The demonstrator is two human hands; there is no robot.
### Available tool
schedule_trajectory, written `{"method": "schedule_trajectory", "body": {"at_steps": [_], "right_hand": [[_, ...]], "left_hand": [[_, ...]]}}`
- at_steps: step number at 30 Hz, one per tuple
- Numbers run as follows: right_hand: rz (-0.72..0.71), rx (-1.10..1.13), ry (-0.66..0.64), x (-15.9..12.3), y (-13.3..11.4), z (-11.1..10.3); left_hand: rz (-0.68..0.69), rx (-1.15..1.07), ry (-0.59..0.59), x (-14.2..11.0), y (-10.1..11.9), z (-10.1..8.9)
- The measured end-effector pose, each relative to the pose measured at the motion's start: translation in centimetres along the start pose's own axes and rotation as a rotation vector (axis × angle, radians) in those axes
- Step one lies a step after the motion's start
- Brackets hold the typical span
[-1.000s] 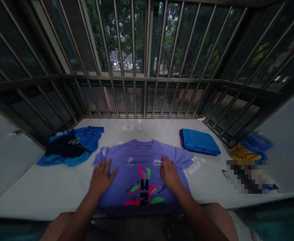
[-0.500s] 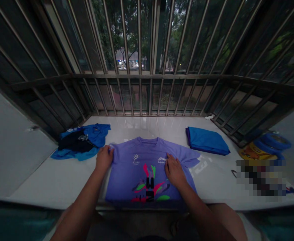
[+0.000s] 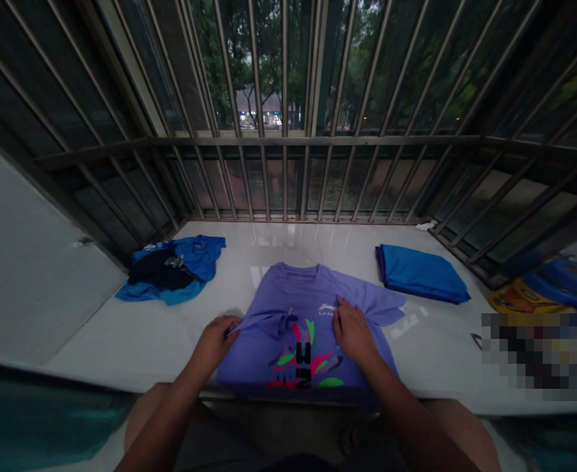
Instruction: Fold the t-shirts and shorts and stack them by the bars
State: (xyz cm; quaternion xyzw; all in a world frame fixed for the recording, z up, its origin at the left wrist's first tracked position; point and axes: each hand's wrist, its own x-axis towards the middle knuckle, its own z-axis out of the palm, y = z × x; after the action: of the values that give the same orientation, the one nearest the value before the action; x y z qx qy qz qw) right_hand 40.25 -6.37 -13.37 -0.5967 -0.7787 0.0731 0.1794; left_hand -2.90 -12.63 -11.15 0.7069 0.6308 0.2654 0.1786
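A purple T-shirt [image 3: 278, 354] with a pink, green and black print lies front up, its collar toward the window and its lower part at the ledge's front edge. My left hand [image 3: 219, 337] is closed on the shirt's left edge. On that side the sleeve is turned inward and lies bunched over the chest. My right hand [image 3: 353, 331] rests on the right chest beside the white logo, its fingers stretched out over the fabric. The sleeve on the right is spread outward.
On the white ledge [image 3: 263, 242], a loose heap of blue and dark clothes [image 3: 170, 269] lies left and a folded blue garment [image 3: 423, 272] right. A blue and yellow item [image 3: 539, 295] stands far right, behind a pixelated patch. Metal bars [image 3: 288, 141] close off the window.
My left hand has moved toward me with the shirt's left side, and the sleeve there has gone from spread out to turned inward. My right hand stays on the chest. The view has shifted slightly.
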Motion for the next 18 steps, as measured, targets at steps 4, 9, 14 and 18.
{"method": "schedule_trajectory", "body": {"at_steps": [4,9,14,18], "right_hand": [[-0.012,0.000,0.017,0.0,0.2,0.1],[-0.021,0.009,0.041,0.0,0.4,0.5],[-0.020,0.050,0.068,0.1,0.6,0.2],[-0.100,0.140,0.090,0.3,-1.1,-2.0]], "left_hand": [[0.041,-0.141,0.025,0.6,-0.5,-1.8],[0.092,-0.204,0.028,0.5,-2.4,-1.9],[0.148,-0.201,0.090,0.4,-3.4,-0.6],[0.146,-0.200,0.114,0.5,-3.3,-0.3]]}}
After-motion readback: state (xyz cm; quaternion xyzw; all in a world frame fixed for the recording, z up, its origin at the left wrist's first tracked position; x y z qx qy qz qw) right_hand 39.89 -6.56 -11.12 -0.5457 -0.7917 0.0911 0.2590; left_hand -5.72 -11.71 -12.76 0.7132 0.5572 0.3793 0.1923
